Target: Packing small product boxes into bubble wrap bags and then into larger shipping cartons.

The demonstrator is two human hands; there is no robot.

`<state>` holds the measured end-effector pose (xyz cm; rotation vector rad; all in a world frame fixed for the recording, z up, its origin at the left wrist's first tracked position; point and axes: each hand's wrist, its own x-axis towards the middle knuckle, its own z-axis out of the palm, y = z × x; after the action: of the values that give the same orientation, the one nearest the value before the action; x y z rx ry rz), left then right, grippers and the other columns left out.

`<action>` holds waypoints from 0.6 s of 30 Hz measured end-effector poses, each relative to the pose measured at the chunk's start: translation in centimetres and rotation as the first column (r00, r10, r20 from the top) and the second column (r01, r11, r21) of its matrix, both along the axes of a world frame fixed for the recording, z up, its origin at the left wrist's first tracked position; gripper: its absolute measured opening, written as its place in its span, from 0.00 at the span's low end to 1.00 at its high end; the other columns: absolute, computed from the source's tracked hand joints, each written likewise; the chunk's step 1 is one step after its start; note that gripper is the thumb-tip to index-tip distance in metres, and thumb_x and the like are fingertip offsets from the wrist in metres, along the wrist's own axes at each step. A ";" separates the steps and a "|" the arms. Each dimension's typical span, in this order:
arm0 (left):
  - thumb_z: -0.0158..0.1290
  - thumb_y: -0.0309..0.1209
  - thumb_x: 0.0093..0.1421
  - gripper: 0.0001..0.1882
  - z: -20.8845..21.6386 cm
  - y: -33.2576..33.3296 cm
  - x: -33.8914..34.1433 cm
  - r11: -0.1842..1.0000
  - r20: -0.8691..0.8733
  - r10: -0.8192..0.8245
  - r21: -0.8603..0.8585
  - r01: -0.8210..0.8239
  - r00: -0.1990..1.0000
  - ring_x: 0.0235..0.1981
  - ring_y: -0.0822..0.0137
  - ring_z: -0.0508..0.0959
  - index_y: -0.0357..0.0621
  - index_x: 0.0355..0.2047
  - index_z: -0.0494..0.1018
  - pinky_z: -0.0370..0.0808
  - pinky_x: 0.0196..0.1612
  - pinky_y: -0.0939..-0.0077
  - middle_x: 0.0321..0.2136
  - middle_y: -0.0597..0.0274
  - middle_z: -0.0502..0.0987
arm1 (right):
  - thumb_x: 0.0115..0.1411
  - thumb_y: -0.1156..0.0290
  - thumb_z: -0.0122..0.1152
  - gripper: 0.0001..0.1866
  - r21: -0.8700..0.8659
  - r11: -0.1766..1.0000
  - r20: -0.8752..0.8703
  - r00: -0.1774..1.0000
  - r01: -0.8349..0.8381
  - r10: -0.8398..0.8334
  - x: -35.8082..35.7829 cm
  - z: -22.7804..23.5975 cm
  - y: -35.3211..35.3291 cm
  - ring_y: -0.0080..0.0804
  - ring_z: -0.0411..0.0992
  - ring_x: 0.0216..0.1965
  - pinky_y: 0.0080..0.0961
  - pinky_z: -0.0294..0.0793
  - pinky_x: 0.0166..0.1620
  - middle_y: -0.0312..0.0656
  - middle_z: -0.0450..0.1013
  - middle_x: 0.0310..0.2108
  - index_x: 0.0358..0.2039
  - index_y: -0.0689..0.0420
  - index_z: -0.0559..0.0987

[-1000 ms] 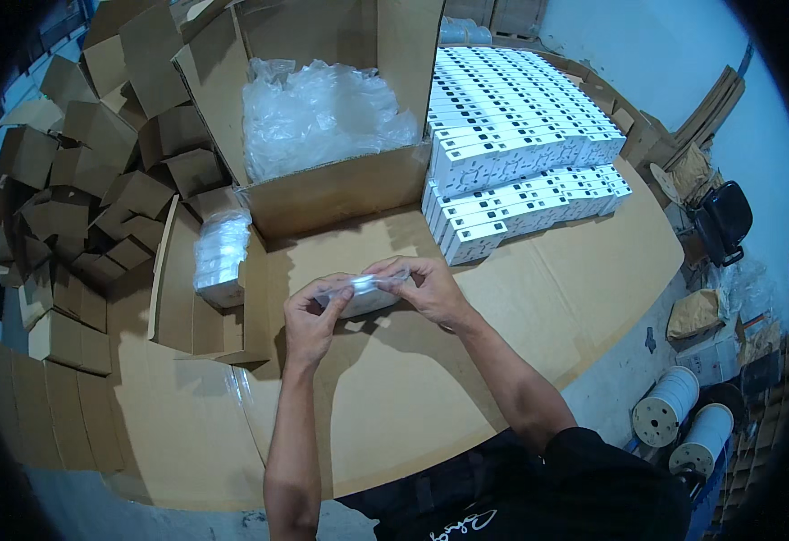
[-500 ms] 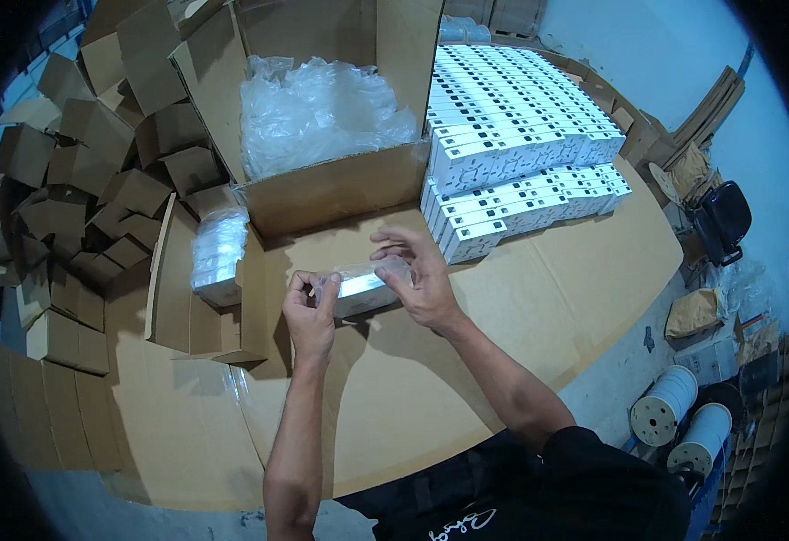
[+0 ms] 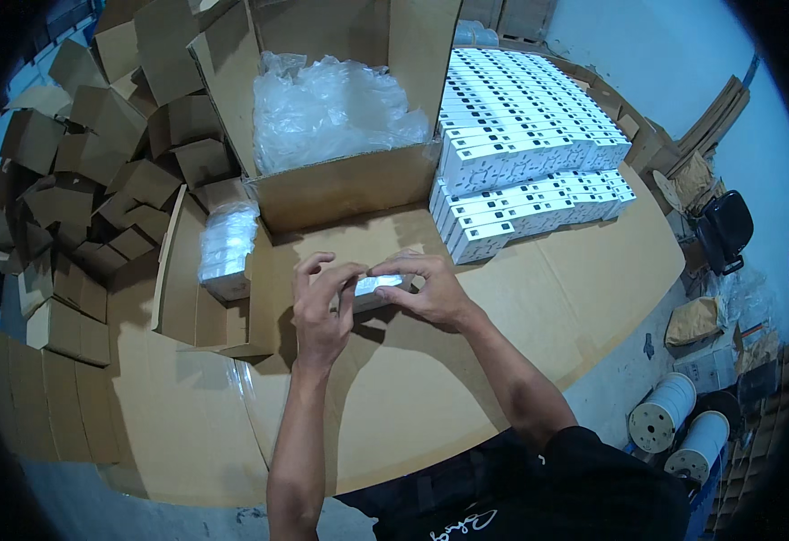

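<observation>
Both hands hold a small white box in a transparent plastic bag (image 3: 374,287) just above the cardboard-covered table. My left hand (image 3: 320,311) closes on its left end, fingers bent over the top. On the other end, my right hand (image 3: 430,290) pinches with thumb below and fingers along the upper edge. My fingers hide much of the bag. Left of my left hand stands an open brown carton (image 3: 259,302) with several bagged white boxes (image 3: 229,248) in a row at its far end. Behind my hands a large open carton (image 3: 349,189) holds a heap of plastic bags (image 3: 331,113).
At the back right, many white boxes (image 3: 525,149) are stacked in two layers. Open brown cartons (image 3: 88,194) pile up on the left. Two cable spools (image 3: 663,413) and a black chair (image 3: 726,230) stand beyond the table's right edge.
My left hand has shifted slightly right, its fingers now bent over the bagged box. My right hand's raised fingers have come down onto the bag, and the hands are closer together.
</observation>
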<state>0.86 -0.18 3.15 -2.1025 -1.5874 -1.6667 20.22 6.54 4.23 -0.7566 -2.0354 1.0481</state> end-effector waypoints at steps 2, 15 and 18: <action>0.63 0.21 0.56 0.12 -0.1 -0.3 -0.2 0.999 -0.106 -0.006 -0.045 0.001 0.994 0.49 0.54 0.77 0.43 0.41 0.80 0.76 0.49 0.61 0.42 0.59 0.82 | 0.57 0.69 0.71 0.15 -0.046 0.999 0.012 1.000 -0.021 0.021 0.2 0.3 0.3 0.41 0.78 0.47 0.35 0.75 0.53 0.44 0.82 0.43 0.45 0.56 0.86; 0.64 0.25 0.59 0.14 -1.3 -0.8 -0.4 0.906 0.478 -0.086 -0.328 0.269 0.874 0.40 0.68 0.83 0.38 0.46 0.80 0.78 0.46 0.71 0.37 0.57 0.84 | 0.60 0.69 0.66 0.13 0.288 0.921 0.655 0.756 -0.263 0.011 -1.6 6.1 0.7 0.54 0.76 0.45 0.47 0.75 0.48 0.51 0.79 0.40 0.44 0.58 0.81; 0.63 0.25 0.61 0.14 -2.1 -1.2 -0.4 0.887 0.502 -0.037 -0.381 0.260 0.864 0.38 0.69 0.83 0.38 0.47 0.78 0.78 0.43 0.70 0.35 0.57 0.84 | 0.60 0.71 0.66 0.11 0.279 0.906 0.706 0.708 -0.317 0.030 -2.3 6.6 1.3 0.55 0.77 0.43 0.46 0.75 0.46 0.51 0.79 0.38 0.42 0.60 0.80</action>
<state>0.46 -1.33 1.07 -2.1528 -2.1688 -2.2054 17.87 7.83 10.81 -0.8234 -2.8990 0.4260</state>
